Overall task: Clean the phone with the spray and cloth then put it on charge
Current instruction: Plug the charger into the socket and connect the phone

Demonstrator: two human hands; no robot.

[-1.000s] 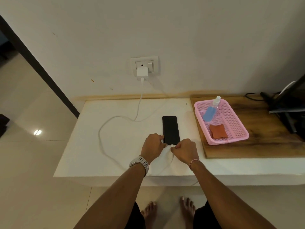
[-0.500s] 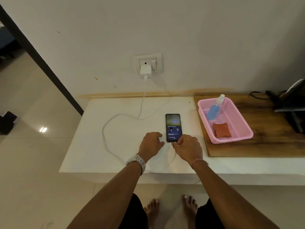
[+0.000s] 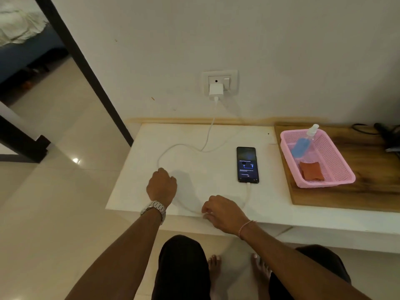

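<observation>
The black phone (image 3: 247, 164) lies flat on the white counter (image 3: 220, 135) with its screen lit. A white charging cable (image 3: 206, 139) is plugged into its near end and loops left across the counter up to the white charger (image 3: 215, 89) in the wall socket. My left hand (image 3: 162, 187) is curled over the left side of the cable loop. Near the counter's front edge my right hand (image 3: 220, 211) pinches the cable with bent fingers. The spray bottle (image 3: 303, 144) and the folded red cloth (image 3: 311, 170) lie in the pink basket (image 3: 344, 167).
The basket stands on a wooden board (image 3: 368, 182) at the right of the counter. Dark cables and a black device (image 3: 387, 135) sit at the far right. A dark door frame (image 3: 86, 70) stands to the left over a tiled floor (image 3: 54, 202). My bare feet are below the counter edge.
Both hands have left the phone's near end and drawn back along the cable toward the front edge. The phone's screen, dark a second ago, is lit. The view has shifted left.
</observation>
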